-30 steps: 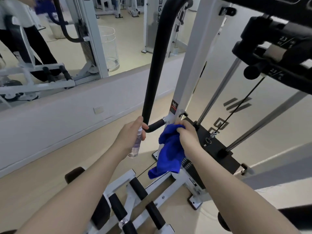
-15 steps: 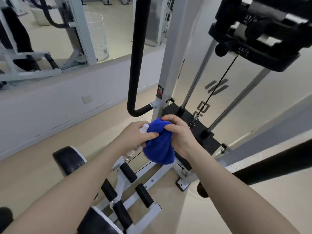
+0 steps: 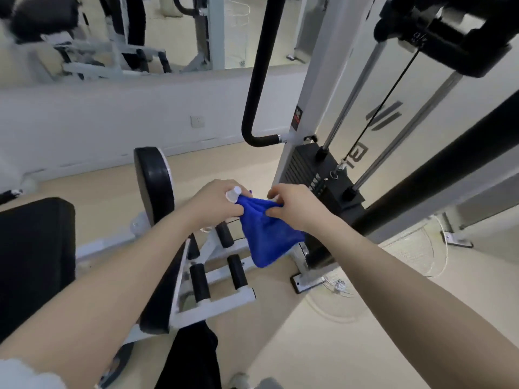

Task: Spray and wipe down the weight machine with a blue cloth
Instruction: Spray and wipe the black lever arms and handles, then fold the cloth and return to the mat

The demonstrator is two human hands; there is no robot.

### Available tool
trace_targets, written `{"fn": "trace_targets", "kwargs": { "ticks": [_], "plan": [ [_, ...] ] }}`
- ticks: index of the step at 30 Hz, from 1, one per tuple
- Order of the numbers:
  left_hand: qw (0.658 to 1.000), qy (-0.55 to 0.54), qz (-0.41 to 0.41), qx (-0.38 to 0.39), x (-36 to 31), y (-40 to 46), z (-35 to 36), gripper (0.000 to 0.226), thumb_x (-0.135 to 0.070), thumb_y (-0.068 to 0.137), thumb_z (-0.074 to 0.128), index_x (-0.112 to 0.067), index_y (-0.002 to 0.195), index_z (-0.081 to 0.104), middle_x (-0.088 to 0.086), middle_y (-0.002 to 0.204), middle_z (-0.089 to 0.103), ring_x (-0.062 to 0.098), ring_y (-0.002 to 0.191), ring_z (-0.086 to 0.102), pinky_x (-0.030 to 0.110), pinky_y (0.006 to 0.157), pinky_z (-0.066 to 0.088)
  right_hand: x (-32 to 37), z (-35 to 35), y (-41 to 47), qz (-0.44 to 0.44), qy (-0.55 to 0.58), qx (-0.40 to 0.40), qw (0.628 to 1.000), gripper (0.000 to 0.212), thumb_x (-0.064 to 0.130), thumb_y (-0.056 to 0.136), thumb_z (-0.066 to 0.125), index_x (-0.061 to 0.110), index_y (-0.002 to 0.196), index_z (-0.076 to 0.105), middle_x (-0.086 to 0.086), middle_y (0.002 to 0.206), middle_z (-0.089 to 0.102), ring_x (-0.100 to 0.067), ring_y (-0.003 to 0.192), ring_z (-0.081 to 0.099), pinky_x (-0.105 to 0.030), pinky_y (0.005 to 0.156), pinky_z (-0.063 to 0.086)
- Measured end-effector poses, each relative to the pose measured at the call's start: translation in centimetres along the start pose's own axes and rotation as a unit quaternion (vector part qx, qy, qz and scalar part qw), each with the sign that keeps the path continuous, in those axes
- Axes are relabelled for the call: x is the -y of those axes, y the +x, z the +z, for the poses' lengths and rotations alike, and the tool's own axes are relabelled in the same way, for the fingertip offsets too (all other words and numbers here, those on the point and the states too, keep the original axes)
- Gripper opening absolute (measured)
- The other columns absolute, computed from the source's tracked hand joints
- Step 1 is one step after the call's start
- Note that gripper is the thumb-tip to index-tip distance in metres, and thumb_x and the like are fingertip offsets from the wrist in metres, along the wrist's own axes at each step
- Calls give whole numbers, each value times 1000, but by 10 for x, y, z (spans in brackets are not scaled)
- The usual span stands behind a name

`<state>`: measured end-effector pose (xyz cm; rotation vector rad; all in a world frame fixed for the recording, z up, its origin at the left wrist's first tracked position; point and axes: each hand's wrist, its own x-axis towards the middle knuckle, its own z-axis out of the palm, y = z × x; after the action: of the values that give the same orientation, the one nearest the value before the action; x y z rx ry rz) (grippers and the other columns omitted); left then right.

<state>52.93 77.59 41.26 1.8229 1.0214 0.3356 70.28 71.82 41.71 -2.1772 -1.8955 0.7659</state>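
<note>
A blue cloth [image 3: 266, 237] hangs bunched between my two hands, in front of the weight machine's white upright [image 3: 306, 113]. My left hand [image 3: 216, 203] grips a clear spray bottle, whose white cap [image 3: 233, 194] shows above my fingers, and also pinches the cloth's left corner. My right hand [image 3: 292, 206] pinches the cloth's top edge on the right. The black weight stack [image 3: 323, 175] stands just behind my right hand. A curved black handle bar [image 3: 258, 80] rises above.
Black roller pads on a white frame [image 3: 219, 276] lie below my hands, with a black seat pad [image 3: 33, 262] at left and a round black pad [image 3: 153, 181]. A black padded bar [image 3: 449, 164] slants at right. A mirror wall [image 3: 112, 37] is behind. A white cable [image 3: 438, 262] lies on the floor.
Both hands came off the machine's lower handle and upright and drew back toward me. The left hand now shares hold of the cloth, which is being spread between the hands. My view tilted downward.
</note>
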Motion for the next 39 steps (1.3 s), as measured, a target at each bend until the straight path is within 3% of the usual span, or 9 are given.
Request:
{"fn": "trace_targets", "kwargs": {
  "ticks": [4, 6, 9, 13, 17, 22, 28, 32, 39],
  "plan": [
    [992, -96, -66, -43, 13, -51, 10, 27, 2, 76, 56, -15, 94, 68, 7, 94, 69, 22, 81, 64, 34, 71, 57, 19, 14, -18, 7, -105, 36, 994, 36, 44, 88, 54, 10, 79, 58, -4, 73, 56, -22, 73, 56, -32, 62, 43],
    [977, -167, -89, -95, 19, -67, 9, 22, -2, 82, 56, -21, 89, 65, 9, 92, 67, 25, 78, 61, 39, 66, 56, 25, 21, -23, 30, 54, 57, 996, 34, 41, 89, 54, 10, 74, 52, -4, 73, 56, -21, 74, 54, -32, 62, 39],
    [919, -302, -141, -213, 32, -107, 7, 23, -9, 94, 47, -24, 80, 58, 4, 78, 60, 18, 69, 55, 28, 58, 46, 51, 40, -31, 49, 443, 168, 879, 16, 26, 84, 60, 10, 85, 57, -7, 89, 63, -26, 87, 56, -36, 73, 41],
    [813, -459, -220, -283, 61, -164, -1, 14, -22, 97, 45, -17, 90, 57, 1, 72, 63, 13, 60, 58, 28, 59, 45, 102, 73, -40, -39, 587, 259, 766, 37, 20, 76, 55, 5, 109, 60, -5, 111, 64, -21, 103, 59, -34, 89, 47],
    [797, -530, -160, -242, 93, -232, -8, 29, -18, 87, 47, -11, 114, 55, 4, 79, 57, 16, 63, 54, 22, 54, 48, 159, 111, -47, -53, 555, 302, 773, 23, 27, 78, 58, 9, 93, 58, -15, 108, 57, -28, 103, 54, -40, 94, 43],
    [771, -556, -113, -288, 128, -325, -7, 40, -10, 64, 39, -6, 100, 57, 11, 81, 58, 20, 61, 54, 25, 54, 50, 230, 179, -76, -61, 460, 330, 822, 17, 25, 91, 58, 14, 78, 57, -5, 77, 62, -20, 77, 57, -33, 77, 43],
    [693, -571, -191, -396, 221, -482, 22, 28, 0, 69, 44, -15, 76, 67, 4, 64, 57, 16, 56, 54, 26, 58, 48, 321, 310, -161, -85, 341, 423, 835, 5, 16, 84, 60, 14, 89, 58, -3, 83, 60, -19, 80, 55, -28, 71, 42],
    [662, -525, -264, -465, 303, -578, 67, 14, -4, 96, 42, -8, 90, 54, -3, 66, 61, 11, 54, 55, 25, 53, 47, 361, 429, -212, -65, 264, 495, 825, 29, 7, 71, 58, 20, 96, 61, -2, 97, 64, -23, 94, 59, -35, 81, 47],
    [587, -423, -468, -507, 460, -694, 205, 10, -15, 87, 56, -16, 96, 52, 1, 77, 52, 16, 64, 49, 28, 62, 42, 373, 642, -288, -125, 51, 509, 850, 35, -3, 85, 49, 14, 116, 52, -2, 101, 56, -22, 92, 53, -34, 77, 45]
  ]
}}
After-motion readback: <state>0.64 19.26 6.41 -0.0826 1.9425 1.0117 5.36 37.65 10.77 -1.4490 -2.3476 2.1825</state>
